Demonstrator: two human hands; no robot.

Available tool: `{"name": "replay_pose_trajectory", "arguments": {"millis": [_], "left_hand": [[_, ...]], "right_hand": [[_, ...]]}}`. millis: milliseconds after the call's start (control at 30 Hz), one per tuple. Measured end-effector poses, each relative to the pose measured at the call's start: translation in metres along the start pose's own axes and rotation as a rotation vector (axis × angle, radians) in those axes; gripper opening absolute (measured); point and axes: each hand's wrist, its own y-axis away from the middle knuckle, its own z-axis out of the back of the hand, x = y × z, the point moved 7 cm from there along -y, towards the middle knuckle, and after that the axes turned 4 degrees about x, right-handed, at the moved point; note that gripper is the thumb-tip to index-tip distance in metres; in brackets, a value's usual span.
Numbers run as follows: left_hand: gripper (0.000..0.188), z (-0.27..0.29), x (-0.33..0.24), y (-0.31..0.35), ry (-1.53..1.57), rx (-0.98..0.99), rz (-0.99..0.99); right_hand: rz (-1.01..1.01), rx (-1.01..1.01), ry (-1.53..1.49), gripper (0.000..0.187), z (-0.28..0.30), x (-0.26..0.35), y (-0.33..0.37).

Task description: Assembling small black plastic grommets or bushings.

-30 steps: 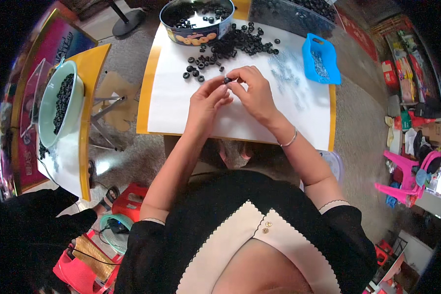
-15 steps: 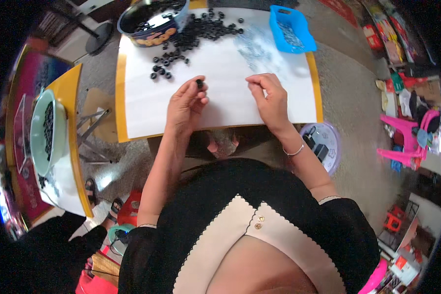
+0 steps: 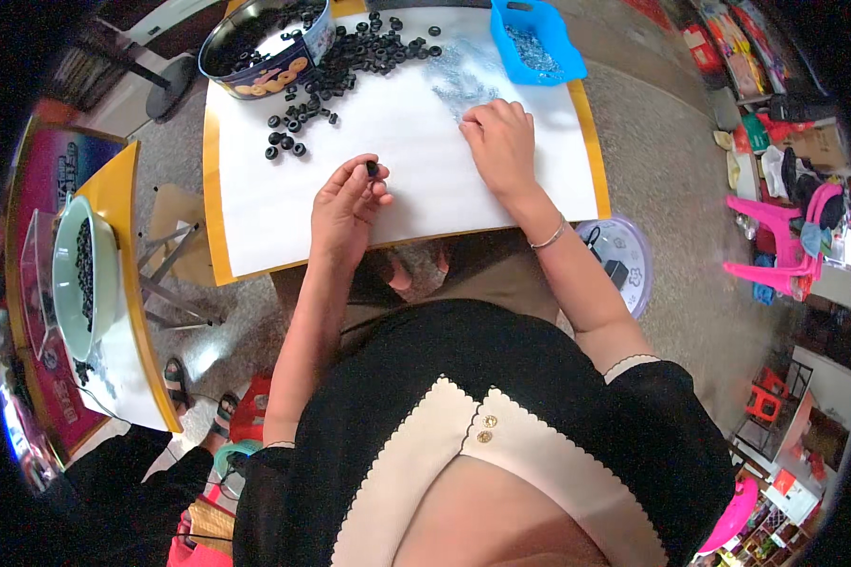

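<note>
Between thumb and fingers, my left hand [image 3: 342,210] pinches a small black round part [image 3: 372,169] above the near middle of the white-topped table [image 3: 284,213]. My right hand [image 3: 501,146] is bent over the table, its fingertips at the near edge of a thin spread of tiny bluish clear pieces [image 3: 459,71]. Its fingers are curled together, and whatever they pinch is hidden. A heap of black round parts [image 3: 373,52] lies at the far left, with several loose ones [image 3: 284,142] nearer my left hand.
A round tin [image 3: 265,80] with more black parts stands at the far left; a blue tray [image 3: 563,66] of tiny clear pieces is at the far right. Left, a side table bears a pale green basin [image 3: 104,283]. A lilac basin [image 3: 641,269] sits below the table's right edge.
My right hand has moved farther away and slightly left, reaching the clear pieces. My left hand still holds the black part, slightly lower. The whole view has shifted a little.
</note>
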Motion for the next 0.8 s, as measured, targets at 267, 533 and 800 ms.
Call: {"name": "replay_pose_trajectory", "arguments": {"millis": [267,533,800], "left_hand": [[0.026,-0.02,0.003,-0.003,-0.179,-0.009,0.027],[0.023,-0.028,0.007,-0.009,-0.217,0.06,-0.006],[0.024,-0.02,0.009,-0.006,-0.065,0.08,0.053]], "right_hand": [[-0.237,0.154,-0.612,0.006,0.009,0.019,0.007],[0.08,0.193,-0.574,0.004,0.031,0.071,0.009],[0.16,0.243,-0.512,0.004,0.033,0.084,0.009]]}}
